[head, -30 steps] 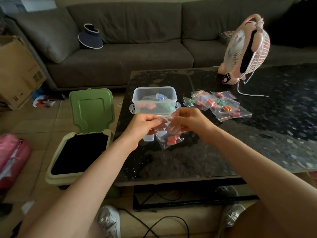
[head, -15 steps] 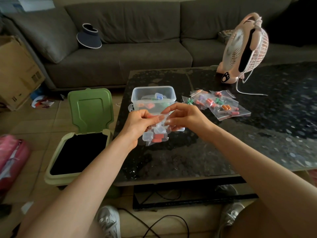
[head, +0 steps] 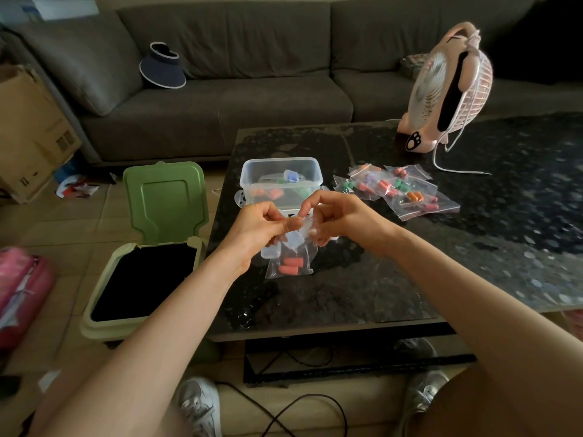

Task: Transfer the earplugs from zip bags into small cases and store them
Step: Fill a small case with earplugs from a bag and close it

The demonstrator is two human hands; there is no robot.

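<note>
Plastic zip bag (head: 288, 263) slightly lower than before

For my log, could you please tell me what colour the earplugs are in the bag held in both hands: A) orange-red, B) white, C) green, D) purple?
A: the bag pinched at its top by the left hand and right hand holds only orange-red earplugs near its bottom.

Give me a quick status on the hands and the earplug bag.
Pinching zip bag top: left hand, right hand. Inside, orange earplugs. Behind, clear container, not blocking.
</note>
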